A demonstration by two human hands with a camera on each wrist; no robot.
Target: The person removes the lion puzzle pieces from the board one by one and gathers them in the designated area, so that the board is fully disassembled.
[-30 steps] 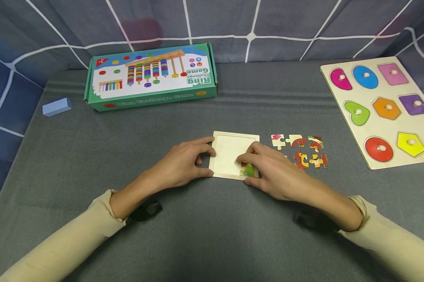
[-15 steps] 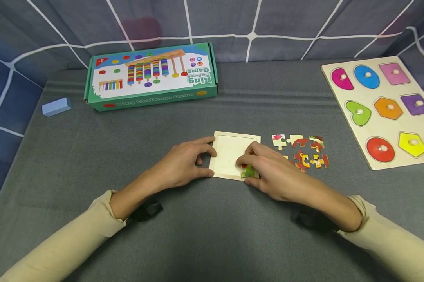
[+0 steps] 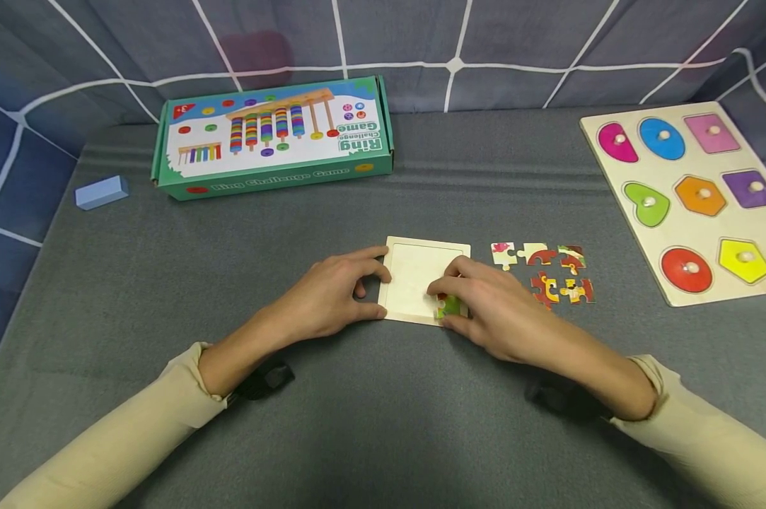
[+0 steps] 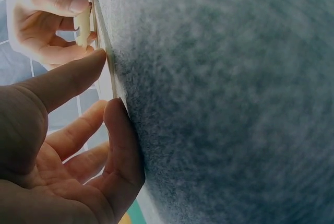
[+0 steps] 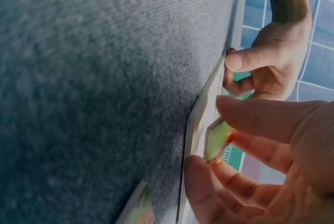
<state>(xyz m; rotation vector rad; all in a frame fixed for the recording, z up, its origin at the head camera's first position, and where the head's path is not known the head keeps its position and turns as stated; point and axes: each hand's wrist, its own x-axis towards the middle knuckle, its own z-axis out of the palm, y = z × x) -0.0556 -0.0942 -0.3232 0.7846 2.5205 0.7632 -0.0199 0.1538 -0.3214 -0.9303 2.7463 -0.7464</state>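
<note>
A small square wooden puzzle tray (image 3: 411, 276) lies mid-table, its pale recess mostly bare. My left hand (image 3: 332, 293) holds its left edge, thumb at the near corner and bent fingers farther up the side. Over the near right corner, my right hand (image 3: 497, 307) pinches a green and red jigsaw piece (image 3: 448, 307) between thumb and fingers. In the right wrist view the piece (image 5: 218, 139) looks tilted over the tray. To the right lie several loose jigsaw pieces (image 3: 535, 254) in rows; my right hand may hide others.
A green Ring Challenge Game box (image 3: 274, 138) stands at the back left. Further left is a pale blue block (image 3: 102, 193). On the right lies a knobbed shape board (image 3: 663, 240). A dark gridded cloth (image 3: 510, 42) hangs behind the table.
My right hand shifts the jigsaw piece very slightly in the tray's near right corner, and its thumb moves a little. My left hand stays put on the tray.
</note>
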